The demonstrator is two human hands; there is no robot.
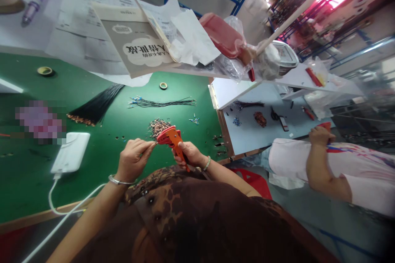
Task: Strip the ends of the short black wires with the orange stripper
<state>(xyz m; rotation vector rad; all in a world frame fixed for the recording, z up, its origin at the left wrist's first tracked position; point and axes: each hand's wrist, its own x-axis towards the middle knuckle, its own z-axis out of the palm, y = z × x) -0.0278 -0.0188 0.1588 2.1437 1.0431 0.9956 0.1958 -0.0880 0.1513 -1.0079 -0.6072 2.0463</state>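
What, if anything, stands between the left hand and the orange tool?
Nothing visible blocks the way: the left hand is right at the nose of the orange tool, which the right hand grips. The pile of copper-coloured bits lies beyond the tool's head, off that line. Any fine wire there is too small to tell.

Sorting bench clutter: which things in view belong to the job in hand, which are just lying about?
Likely in the job: orange tool in the right hand, black wires, blue-tipped wires, copper-coloured pile, blue bits.

Likely just lying about: white box, tape rolls, book, pen, papers.
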